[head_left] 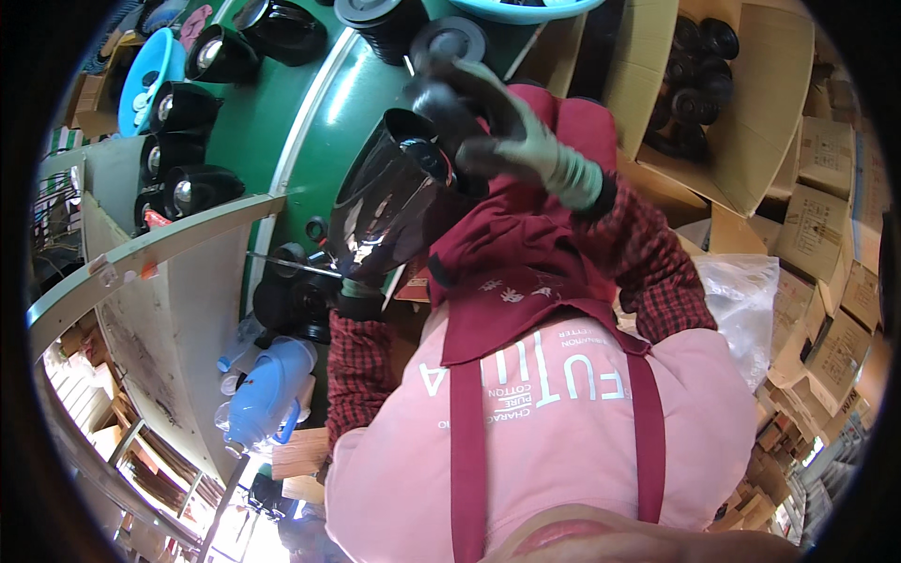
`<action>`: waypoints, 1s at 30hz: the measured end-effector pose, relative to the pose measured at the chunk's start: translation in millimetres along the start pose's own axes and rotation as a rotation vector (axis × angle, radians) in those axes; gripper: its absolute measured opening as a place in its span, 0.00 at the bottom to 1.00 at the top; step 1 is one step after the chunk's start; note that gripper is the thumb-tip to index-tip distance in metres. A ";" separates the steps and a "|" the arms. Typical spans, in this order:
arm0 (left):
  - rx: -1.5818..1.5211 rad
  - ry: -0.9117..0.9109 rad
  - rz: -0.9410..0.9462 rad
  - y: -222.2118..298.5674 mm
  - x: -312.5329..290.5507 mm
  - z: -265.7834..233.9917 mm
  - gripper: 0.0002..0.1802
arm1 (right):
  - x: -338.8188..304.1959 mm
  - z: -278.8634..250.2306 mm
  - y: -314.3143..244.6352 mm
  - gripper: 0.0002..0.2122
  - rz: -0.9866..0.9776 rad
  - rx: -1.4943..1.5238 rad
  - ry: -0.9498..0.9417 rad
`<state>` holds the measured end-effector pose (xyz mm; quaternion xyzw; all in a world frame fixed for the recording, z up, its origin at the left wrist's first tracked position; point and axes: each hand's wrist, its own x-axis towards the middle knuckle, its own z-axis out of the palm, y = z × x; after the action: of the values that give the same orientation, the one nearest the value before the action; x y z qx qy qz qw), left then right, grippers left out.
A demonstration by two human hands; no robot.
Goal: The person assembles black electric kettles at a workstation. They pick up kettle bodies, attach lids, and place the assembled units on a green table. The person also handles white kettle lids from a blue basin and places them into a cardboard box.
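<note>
A glossy black tapered shell is tilted in front of my lap, with its open mouth turned up toward the right. A round part shows inside that mouth. My left hand holds the shell from its lower end; the shell covers most of the fingers. Just past the mouth is my right hand, in a green and black glove. Its fingers are closed on a round black part, smeared by motion. A thin metal rod lies beside the shell, near my left wrist.
Several similar black shells stand on the green bench. Stacked black discs and a blue basin are at the far side. An open carton of black parts stands right. A blue plastic jug is at left.
</note>
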<state>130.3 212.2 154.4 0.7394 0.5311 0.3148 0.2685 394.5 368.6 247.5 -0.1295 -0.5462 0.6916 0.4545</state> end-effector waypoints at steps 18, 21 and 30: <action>-0.293 -0.130 -0.064 17.9 18.7 -24.3 0.37 | -62.8 9.8 -9.3 0.34 -0.061 -0.246 0.174; -0.344 -0.074 -0.106 22.5 20.5 -27.0 0.36 | -63.7 3.9 -15.8 0.35 0.020 -0.177 0.179; -0.315 -0.134 -0.024 34.4 34.0 -39.2 0.32 | -64.5 12.8 -45.2 0.34 -0.131 -0.512 0.089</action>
<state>130.1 237.1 211.4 0.7012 0.4650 0.3408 0.4195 443.6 310.3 271.2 -0.2348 -0.6899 0.4938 0.4744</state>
